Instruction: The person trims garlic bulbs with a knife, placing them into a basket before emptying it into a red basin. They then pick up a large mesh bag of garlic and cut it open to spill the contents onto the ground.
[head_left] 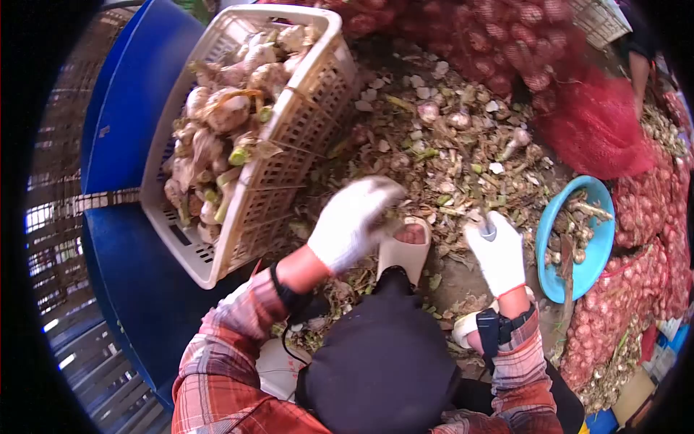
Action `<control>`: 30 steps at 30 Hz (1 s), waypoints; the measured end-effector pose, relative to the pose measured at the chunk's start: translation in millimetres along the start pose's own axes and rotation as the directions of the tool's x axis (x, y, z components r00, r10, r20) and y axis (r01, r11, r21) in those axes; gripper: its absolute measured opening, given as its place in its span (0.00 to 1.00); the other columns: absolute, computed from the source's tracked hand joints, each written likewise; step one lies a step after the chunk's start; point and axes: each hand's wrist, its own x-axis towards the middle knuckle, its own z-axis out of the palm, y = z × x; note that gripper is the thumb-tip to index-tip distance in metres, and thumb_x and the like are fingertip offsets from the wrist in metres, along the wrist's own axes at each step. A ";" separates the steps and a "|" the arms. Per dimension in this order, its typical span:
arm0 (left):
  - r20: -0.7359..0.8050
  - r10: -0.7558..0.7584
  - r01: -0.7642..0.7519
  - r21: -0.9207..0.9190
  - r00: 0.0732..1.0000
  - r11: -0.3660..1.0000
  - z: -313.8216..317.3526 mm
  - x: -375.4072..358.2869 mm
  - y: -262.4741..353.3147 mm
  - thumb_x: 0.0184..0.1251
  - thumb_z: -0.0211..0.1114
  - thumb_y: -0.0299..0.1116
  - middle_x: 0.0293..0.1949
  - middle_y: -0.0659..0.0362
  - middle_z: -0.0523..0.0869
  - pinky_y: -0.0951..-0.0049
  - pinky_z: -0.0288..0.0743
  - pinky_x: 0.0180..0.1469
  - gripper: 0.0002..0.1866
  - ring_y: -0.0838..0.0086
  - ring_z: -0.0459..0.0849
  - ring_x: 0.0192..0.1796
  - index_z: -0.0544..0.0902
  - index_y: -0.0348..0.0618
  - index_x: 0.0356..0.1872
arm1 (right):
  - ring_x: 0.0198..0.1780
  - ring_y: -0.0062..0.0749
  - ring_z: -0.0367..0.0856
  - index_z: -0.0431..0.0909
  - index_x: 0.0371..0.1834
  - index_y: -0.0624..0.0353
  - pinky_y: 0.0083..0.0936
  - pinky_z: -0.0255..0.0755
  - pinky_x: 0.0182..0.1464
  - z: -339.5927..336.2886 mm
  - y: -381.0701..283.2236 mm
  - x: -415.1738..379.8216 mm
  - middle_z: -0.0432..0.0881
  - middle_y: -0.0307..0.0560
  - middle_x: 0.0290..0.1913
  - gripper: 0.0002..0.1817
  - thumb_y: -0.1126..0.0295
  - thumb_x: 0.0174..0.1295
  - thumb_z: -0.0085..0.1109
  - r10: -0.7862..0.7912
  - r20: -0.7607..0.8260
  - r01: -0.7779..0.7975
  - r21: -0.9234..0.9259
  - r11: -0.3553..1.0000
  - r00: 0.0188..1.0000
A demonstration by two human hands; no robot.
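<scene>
My left hand (pixel 353 223), in a white glove, is above the littered floor, right of the crate; its fingers are curled and blurred by motion. My right hand (pixel 497 254), in a white glove, is closed near the scraps, with a small grey thing at its thumb and forefinger that I cannot make out. A tilted white plastic crate (pixel 303 119) full of garlic bulbs (pixel 228 112) with cut stems stands to the left. Peelings and stem ends (pixel 448 159) cover the floor ahead, a few garlic bulbs (pixel 459 119) among them.
At the right stands a turquoise basin (pixel 547 271) with garlic pieces and a wooden-looking stick (pixel 567 278). Red mesh sacks (pixel 614 311) of bulbs line the right and back. Another person's arm (pixel 639 79) reaches in beside a loose red net (pixel 596 134). Blue panels (pixel 137 108) stand behind the crate.
</scene>
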 end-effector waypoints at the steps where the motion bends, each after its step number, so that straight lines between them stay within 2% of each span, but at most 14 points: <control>1: -0.043 -0.077 0.078 0.027 0.996 0.997 32.4 0.6 -28.1 0.58 0.75 0.40 0.57 0.44 0.81 0.55 0.77 0.60 0.32 0.46 0.80 0.59 0.76 0.45 0.64 | 0.27 0.30 0.80 0.80 0.38 0.64 0.30 0.75 0.34 -2.1 4.2 -5.1 0.80 0.50 0.24 0.17 0.60 0.61 0.69 0.010 0.012 -0.010 0.005 1.000 1.000; 3: -0.046 -0.420 0.417 0.254 0.906 0.873 48.7 21.6 -47.0 0.59 0.74 0.42 0.59 0.42 0.79 0.55 0.78 0.60 0.37 0.47 0.80 0.59 0.71 0.47 0.69 | 0.27 0.30 0.79 0.79 0.36 0.63 0.30 0.74 0.34 -5.6 18.6 -10.1 0.80 0.49 0.24 0.17 0.59 0.60 0.70 0.060 0.036 -0.056 -0.119 0.991 0.998; 5: -0.035 -0.480 0.458 0.363 0.877 0.811 64.4 46.8 -67.5 0.60 0.73 0.43 0.59 0.40 0.76 0.53 0.78 0.58 0.39 0.46 0.81 0.58 0.67 0.48 0.72 | 0.27 0.32 0.80 0.77 0.35 0.63 0.30 0.75 0.33 -5.9 21.6 -10.3 0.80 0.51 0.24 0.18 0.59 0.60 0.70 0.107 0.083 -0.101 -0.077 0.992 0.991; 9: -0.061 -0.631 0.622 0.260 0.774 0.738 72.6 77.0 -113.0 0.61 0.72 0.39 0.59 0.39 0.76 0.52 0.80 0.55 0.38 0.43 0.83 0.54 0.67 0.48 0.72 | 0.25 0.33 0.77 0.79 0.39 0.63 0.31 0.74 0.33 -6.4 10.4 -9.4 0.80 0.49 0.24 0.17 0.59 0.61 0.69 0.083 0.078 -0.081 -0.036 0.996 0.993; 13: -0.058 -0.665 0.643 0.333 0.744 0.690 74.5 84.5 -123.7 0.58 0.73 0.39 0.60 0.37 0.75 0.53 0.81 0.55 0.39 0.43 0.83 0.55 0.67 0.47 0.72 | 0.26 0.31 0.77 0.78 0.40 0.64 0.31 0.74 0.34 7.8 15.5 -0.7 0.80 0.49 0.26 0.18 0.60 0.61 0.69 0.092 0.098 -0.098 0.060 0.993 0.991; 15: -0.074 -0.664 0.644 0.347 0.744 0.682 71.8 83.5 -122.1 0.58 0.74 0.40 0.61 0.36 0.75 0.53 0.81 0.55 0.40 0.43 0.83 0.55 0.67 0.47 0.72 | 0.26 0.32 0.76 0.76 0.37 0.63 0.31 0.74 0.34 9.7 5.3 0.6 0.79 0.49 0.26 0.17 0.60 0.61 0.69 0.090 0.120 -0.090 -0.009 0.996 0.989; 19: 0.073 -0.724 0.648 0.390 0.686 0.654 71.3 59.8 -127.6 0.57 0.75 0.42 0.59 0.35 0.78 0.55 0.80 0.58 0.43 0.43 0.83 0.57 0.64 0.45 0.73 | 0.27 0.38 0.77 0.76 0.35 0.62 0.33 0.74 0.34 8.6 11.9 -6.1 0.79 0.52 0.26 0.17 0.60 0.60 0.70 0.013 0.087 -0.017 0.044 0.999 0.996; 21: -0.003 -0.722 0.714 0.147 0.692 0.684 70.2 42.7 -139.1 0.56 0.76 0.47 0.58 0.36 0.81 0.54 0.78 0.60 0.47 0.45 0.82 0.59 0.62 0.43 0.74 | 0.31 0.19 0.71 0.81 0.51 0.65 0.23 0.73 0.37 4.1 12.8 -4.8 0.79 0.39 0.29 0.21 0.63 0.61 0.72 0.108 0.145 -0.093 -0.109 0.990 0.984; 23: -0.019 -0.766 0.765 0.081 0.642 0.639 69.3 35.7 -142.6 0.52 0.77 0.53 0.57 0.36 0.82 0.56 0.76 0.63 0.53 0.48 0.82 0.60 0.60 0.40 0.76 | 0.31 0.19 0.72 0.81 0.56 0.65 0.23 0.73 0.36 8.1 17.9 -6.2 0.80 0.40 0.29 0.24 0.62 0.60 0.72 0.100 0.121 -0.094 -0.060 0.994 0.988; 25: 0.106 -0.573 0.574 0.019 0.813 0.819 71.8 29.9 -141.7 0.50 0.79 0.54 0.58 0.38 0.82 0.58 0.75 0.64 0.55 0.47 0.81 0.61 0.61 0.39 0.75 | 0.27 0.49 0.80 0.77 0.34 0.61 0.36 0.75 0.33 13.3 16.2 -5.9 0.79 0.55 0.26 0.16 0.60 0.60 0.70 0.023 0.038 -0.025 0.067 0.997 0.999; 26: 0.109 -0.569 0.571 0.018 0.815 0.821 76.2 26.6 -137.8 0.50 0.79 0.54 0.58 0.38 0.82 0.58 0.75 0.64 0.55 0.47 0.81 0.61 0.61 0.39 0.75 | 0.28 0.51 0.80 0.77 0.34 0.61 0.36 0.75 0.33 12.6 9.9 -4.1 0.80 0.55 0.27 0.16 0.59 0.60 0.70 0.014 0.046 -0.016 0.031 0.999 0.999; 27: 0.106 -0.550 0.556 -0.035 0.829 0.831 73.5 25.1 -118.5 0.47 0.79 0.54 0.58 0.41 0.82 0.58 0.76 0.63 0.51 0.51 0.81 0.62 0.66 0.40 0.71 | 0.27 0.27 0.73 0.82 0.48 0.64 0.28 0.74 0.34 18.0 12.1 -1.7 0.78 0.45 0.26 0.20 0.61 0.60 0.72 -0.049 0.019 0.049 -0.023 0.999 0.999; 29: 0.111 -0.527 0.537 -0.092 0.843 0.839 66.3 28.6 -82.9 0.45 0.80 0.54 0.57 0.44 0.82 0.59 0.76 0.62 0.48 0.55 0.81 0.62 0.71 0.42 0.68 | 0.26 0.33 0.73 0.79 0.37 0.62 0.32 0.72 0.33 20.2 -1.2 9.7 0.77 0.49 0.25 0.16 0.61 0.60 0.71 -0.030 0.055 0.032 -0.047 0.998 0.998; 30: 0.186 -0.519 0.552 -0.287 0.834 0.783 61.5 31.9 -66.1 0.47 0.81 0.48 0.59 0.47 0.81 0.61 0.75 0.63 0.47 0.59 0.81 0.61 0.70 0.40 0.68 | 0.25 0.39 0.72 0.74 0.31 0.61 0.34 0.70 0.32 23.3 -5.0 15.2 0.74 0.51 0.25 0.16 0.62 0.60 0.71 -0.092 0.009 0.092 -0.024 0.995 0.996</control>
